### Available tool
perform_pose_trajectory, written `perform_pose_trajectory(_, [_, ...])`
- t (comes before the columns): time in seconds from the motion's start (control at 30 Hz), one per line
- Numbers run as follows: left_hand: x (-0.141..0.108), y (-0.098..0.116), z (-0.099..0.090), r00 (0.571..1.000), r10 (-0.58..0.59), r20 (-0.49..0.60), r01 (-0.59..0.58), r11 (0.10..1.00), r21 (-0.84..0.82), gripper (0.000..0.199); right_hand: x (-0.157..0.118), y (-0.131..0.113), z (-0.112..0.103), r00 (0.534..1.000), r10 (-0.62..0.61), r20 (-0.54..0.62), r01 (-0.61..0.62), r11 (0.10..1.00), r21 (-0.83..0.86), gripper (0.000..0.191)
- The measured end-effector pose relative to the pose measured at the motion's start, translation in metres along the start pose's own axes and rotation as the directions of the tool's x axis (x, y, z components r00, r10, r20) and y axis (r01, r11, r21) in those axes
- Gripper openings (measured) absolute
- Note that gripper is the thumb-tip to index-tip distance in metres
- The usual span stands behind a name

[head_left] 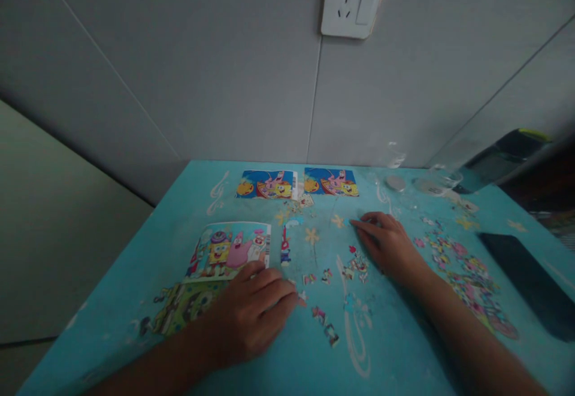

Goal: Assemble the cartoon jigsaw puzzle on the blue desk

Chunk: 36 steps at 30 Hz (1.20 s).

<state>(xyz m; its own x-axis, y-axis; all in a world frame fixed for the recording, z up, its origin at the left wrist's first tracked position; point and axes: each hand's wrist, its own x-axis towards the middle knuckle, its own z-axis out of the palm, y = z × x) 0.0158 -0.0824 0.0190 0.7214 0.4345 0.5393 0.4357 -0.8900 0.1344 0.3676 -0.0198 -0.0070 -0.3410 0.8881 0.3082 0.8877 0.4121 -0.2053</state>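
Observation:
My left hand point(256, 312) rests low over the table, fingers curled together, with a small jigsaw puzzle piece point(302, 296) at its fingertips. Beside it lies a cartoon picture card point(233, 249), partly covered by the fingers. To the right, my right hand point(389, 243) has its thumb and index finger pressed together; whatever is at the tip is too small to make out. Between the hands are joined puzzle pieces point(286, 246), a loose cluster point(357, 265), single pieces point(309, 278) and a short joined strip point(326, 327).
Two blue cartoon cards point(265, 184) point(331, 181) lie near the wall. A yellow-green cartoon sheet point(193, 306) sits under the left forearm side. At right are a heap of puzzle pieces point(471, 276), a dark phone-like slab point(530, 285), clear containers point(433, 186) and a dark bottle point(503, 156).

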Motion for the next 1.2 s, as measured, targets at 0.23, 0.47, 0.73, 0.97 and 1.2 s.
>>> perform_pose_trajectory(0.23, [-0.001,0.01,-0.006,0.999,0.02,0.032,-0.015,0.988,-0.153,0.016,-0.002,0.004,0.001,1.0,0.013,-0.006,-0.013,1.0,0.011,0.034])
perform_pose_trajectory(0.47, [-0.004,0.01,-0.009,0.995,0.055,0.078,-0.047,0.994,-0.097,0.015,-0.004,0.009,0.004,1.0,0.01,-0.016,-0.009,1.0,0.007,0.034])
perform_pose_trajectory(0.73, [-0.004,0.012,-0.008,0.989,0.093,0.115,-0.08,0.991,-0.107,0.015,-0.004,0.003,-0.005,0.989,0.084,-0.124,-0.078,0.996,0.052,0.032])
perform_pose_trajectory(0.97, [-0.004,0.011,-0.009,0.969,0.174,0.175,-0.149,0.978,-0.148,0.014,-0.002,-0.002,-0.016,0.946,0.263,-0.191,-0.231,0.957,0.177,0.026])
perform_pose_trajectory(1.2, [-0.002,0.012,-0.008,0.918,0.296,0.264,-0.243,0.945,-0.218,0.024,-0.001,-0.004,-0.022,0.919,0.339,-0.2,-0.295,0.93,0.219,0.025])
